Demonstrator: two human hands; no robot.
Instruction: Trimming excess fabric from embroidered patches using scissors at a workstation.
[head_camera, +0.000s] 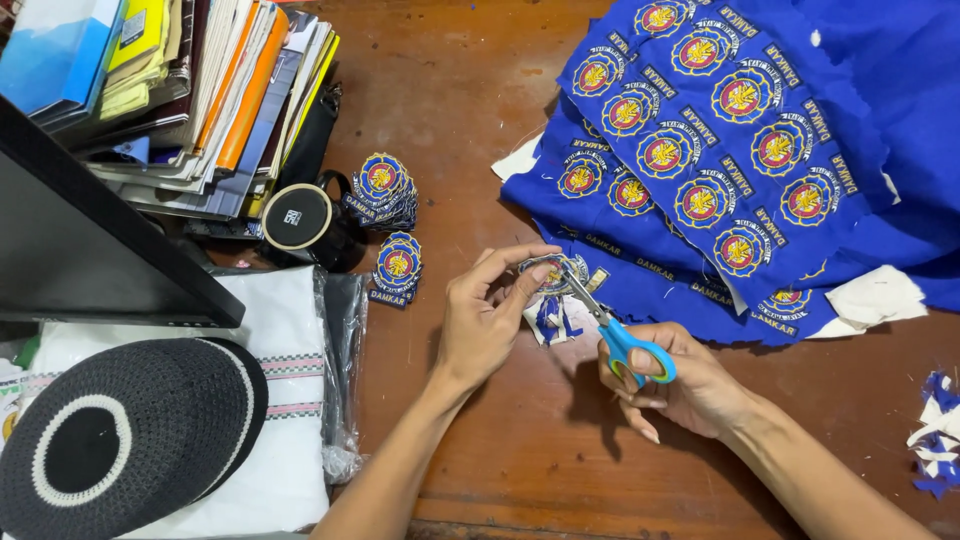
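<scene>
1. Trimming a round embroidered patch (553, 273) goes best in short snips, the blades kept just outside the stitched border, judging by how small the piece is.
2. The left hand (482, 322) holds the patch above the brown wooden worktop (480, 140), its grip pinching the edge between thumb and fingertips; turning the patch into the blades, rather than swinging the scissors, should keep the curve even.
3. The right hand (680, 385) has its grip closed through the blue-handled, silver-bladed scissors (610, 330), whose tips touch the patch's right edge. The left fingertips sit close to the blades and are best kept behind the cut line.
4. White and blue offcuts (552, 322) hang under the patch; letting them fall would keep the border in sight.
5. A blue cloth sheet of uncut round patches (720, 150) lies at upper right, and two small stacks of cut patches (388, 225) stand left of the hands, beside a black cylindrical cup (300, 222).
6. The left fingers cover much of the patch, so how much border is left cannot be told.
7. Whether the blades are parted or closed is hard to make out, since their tips lie against the patch.
8. The cloth sheet, a pile of books (180, 90) and more scraps (935, 440) run off the frame edges.
</scene>
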